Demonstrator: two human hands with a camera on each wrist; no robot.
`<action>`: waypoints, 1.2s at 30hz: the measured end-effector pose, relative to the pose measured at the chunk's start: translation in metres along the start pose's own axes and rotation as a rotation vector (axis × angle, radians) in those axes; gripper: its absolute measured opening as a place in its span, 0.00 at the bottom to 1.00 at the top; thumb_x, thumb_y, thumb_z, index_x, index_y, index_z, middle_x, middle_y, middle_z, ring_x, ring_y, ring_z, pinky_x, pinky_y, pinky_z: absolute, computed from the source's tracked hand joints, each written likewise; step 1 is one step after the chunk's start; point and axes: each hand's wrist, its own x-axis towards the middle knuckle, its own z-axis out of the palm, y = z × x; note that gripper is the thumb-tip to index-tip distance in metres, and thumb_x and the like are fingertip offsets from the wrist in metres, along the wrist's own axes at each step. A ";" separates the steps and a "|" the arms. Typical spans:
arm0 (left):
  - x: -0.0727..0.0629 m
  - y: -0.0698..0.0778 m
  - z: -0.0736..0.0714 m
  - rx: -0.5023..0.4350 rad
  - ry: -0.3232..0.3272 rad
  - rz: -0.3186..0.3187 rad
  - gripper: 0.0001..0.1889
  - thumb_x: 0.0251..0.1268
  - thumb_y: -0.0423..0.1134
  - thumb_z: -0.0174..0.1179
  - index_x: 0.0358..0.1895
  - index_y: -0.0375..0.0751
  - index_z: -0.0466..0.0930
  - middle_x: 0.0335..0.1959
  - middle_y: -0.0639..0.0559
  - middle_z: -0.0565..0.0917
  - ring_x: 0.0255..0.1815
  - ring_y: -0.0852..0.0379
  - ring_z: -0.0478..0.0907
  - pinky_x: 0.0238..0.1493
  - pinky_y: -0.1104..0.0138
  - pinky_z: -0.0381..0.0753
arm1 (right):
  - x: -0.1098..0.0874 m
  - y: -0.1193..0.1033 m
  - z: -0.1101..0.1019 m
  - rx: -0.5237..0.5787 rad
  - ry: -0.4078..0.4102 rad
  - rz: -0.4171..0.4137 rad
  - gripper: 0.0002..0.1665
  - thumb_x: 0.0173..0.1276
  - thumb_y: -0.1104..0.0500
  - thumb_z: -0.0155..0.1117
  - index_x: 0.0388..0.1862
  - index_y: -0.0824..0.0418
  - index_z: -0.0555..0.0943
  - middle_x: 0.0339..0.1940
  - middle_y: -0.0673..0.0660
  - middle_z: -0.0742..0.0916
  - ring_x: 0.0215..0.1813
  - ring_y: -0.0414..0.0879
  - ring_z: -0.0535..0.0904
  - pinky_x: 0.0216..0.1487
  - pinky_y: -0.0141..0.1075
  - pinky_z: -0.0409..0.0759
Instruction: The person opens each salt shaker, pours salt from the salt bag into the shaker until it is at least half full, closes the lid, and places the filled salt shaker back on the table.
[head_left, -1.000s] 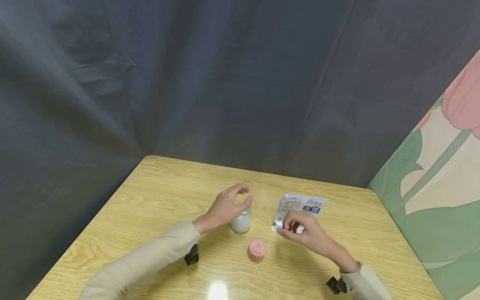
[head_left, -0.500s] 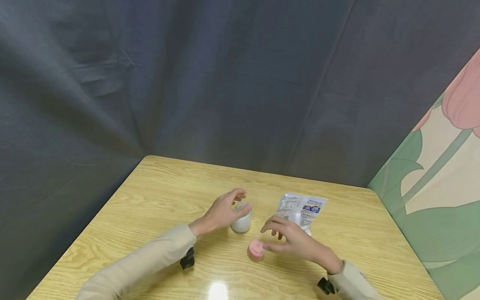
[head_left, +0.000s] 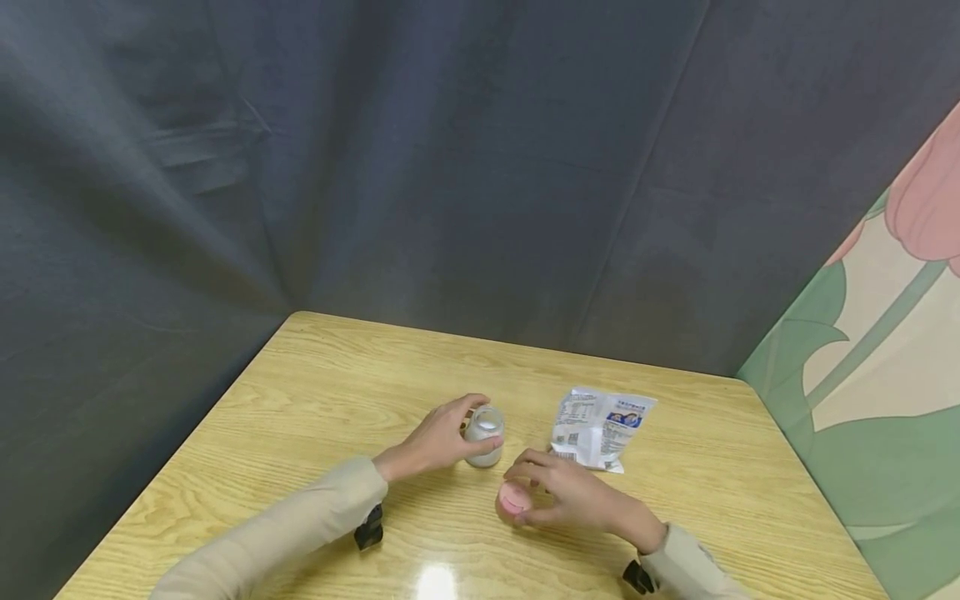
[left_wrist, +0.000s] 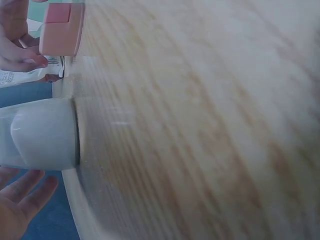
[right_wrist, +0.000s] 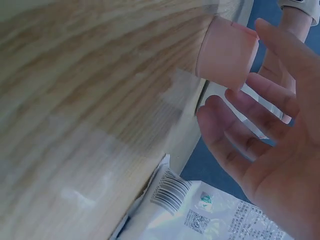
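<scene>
In the head view a clear glass jar [head_left: 487, 423] stands upright on the table, with something white inside. My left hand [head_left: 438, 437] holds it, thumb across the near side and fingers at the far side. The left wrist view shows the jar [left_wrist: 47, 132] with fingertips [left_wrist: 40, 192] against one side. A round pink lid [head_left: 514, 498] sits on the table, nearer to me and slightly right. My right hand [head_left: 573, 493] pinches its rim between thumb and fingers, while the other fingers spread free in the right wrist view. There the pink lid [right_wrist: 227, 52] still rests on the wood.
A white printed packet [head_left: 596, 427] lies flat behind my right hand, its barcode [right_wrist: 171, 192] showing in the right wrist view. The wooden table [head_left: 360, 375] ends at a dark curtain [head_left: 480, 183]. A flower-patterned panel [head_left: 885, 400] stands at the right.
My right hand has left the packet and moved left and nearer to me, onto the pink lid. My left hand has lowered and closed round the jar.
</scene>
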 end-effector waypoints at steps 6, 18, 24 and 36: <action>0.000 -0.003 0.003 -0.001 0.010 0.037 0.36 0.63 0.58 0.65 0.69 0.42 0.68 0.55 0.53 0.80 0.52 0.57 0.79 0.50 0.63 0.81 | 0.000 0.001 0.003 -0.001 -0.014 0.013 0.24 0.62 0.49 0.74 0.55 0.55 0.80 0.52 0.46 0.81 0.50 0.38 0.78 0.51 0.33 0.80; 0.003 -0.001 0.003 -0.027 0.034 0.085 0.30 0.60 0.49 0.71 0.61 0.39 0.73 0.50 0.50 0.83 0.48 0.57 0.81 0.48 0.67 0.82 | 0.003 -0.003 -0.005 0.031 0.015 0.057 0.21 0.65 0.52 0.72 0.54 0.56 0.80 0.48 0.45 0.81 0.45 0.36 0.77 0.43 0.32 0.81; 0.004 -0.002 0.003 -0.072 0.020 0.080 0.30 0.59 0.47 0.72 0.61 0.39 0.74 0.50 0.50 0.82 0.48 0.55 0.82 0.46 0.71 0.82 | 0.008 0.000 -0.015 0.012 0.111 0.066 0.21 0.66 0.49 0.70 0.54 0.56 0.80 0.45 0.44 0.80 0.39 0.36 0.75 0.33 0.30 0.80; 0.003 -0.004 0.002 -0.090 0.018 0.080 0.26 0.61 0.41 0.72 0.60 0.39 0.76 0.51 0.50 0.82 0.49 0.54 0.82 0.46 0.69 0.83 | 0.026 0.002 -0.023 0.111 0.292 0.024 0.23 0.64 0.54 0.73 0.56 0.57 0.80 0.47 0.46 0.78 0.38 0.38 0.74 0.29 0.35 0.81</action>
